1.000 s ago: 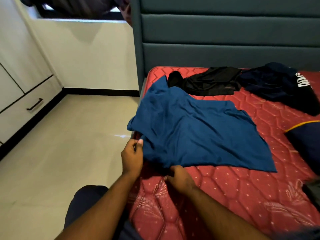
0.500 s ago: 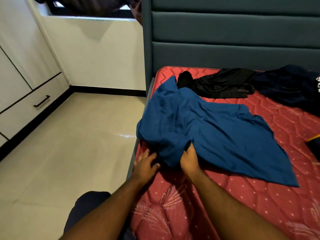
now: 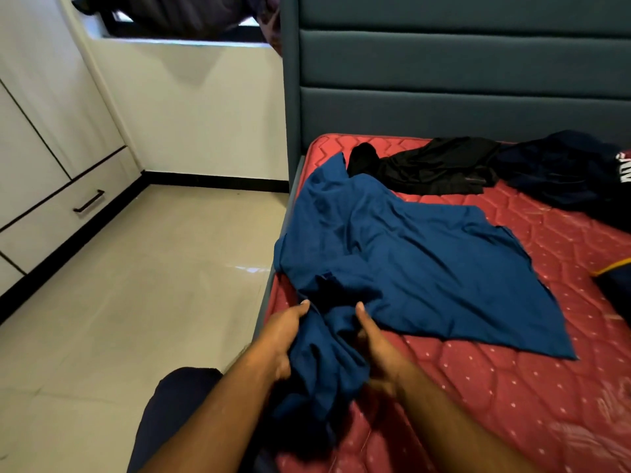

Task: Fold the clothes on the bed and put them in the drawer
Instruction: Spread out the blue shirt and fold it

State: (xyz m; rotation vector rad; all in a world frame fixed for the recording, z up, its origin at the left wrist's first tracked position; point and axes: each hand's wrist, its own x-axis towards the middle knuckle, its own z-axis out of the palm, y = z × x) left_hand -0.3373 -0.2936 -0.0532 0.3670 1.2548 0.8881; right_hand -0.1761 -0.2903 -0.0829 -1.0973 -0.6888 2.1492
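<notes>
Blue garment point(image 3: 392, 261) gathered nearer, red mattress point(image 3: 512, 387), tiled floor point(image 3: 136, 302)

I am looking into a home bedroom: a bed point(image 3: 512, 387) with a bare red quilted mattress stands against a tall padded grey-green headboard point(image 3: 461, 80), and loose clothes, a blue garment point(image 3: 409, 268) and darker ones point(image 3: 444, 169), lie across it. To the left I see a pale built-in wardrobe with a drawer point(image 3: 61, 213) and dark handle, a glossy tiled floor point(image 3: 136, 302) and plain cream walls.
</notes>
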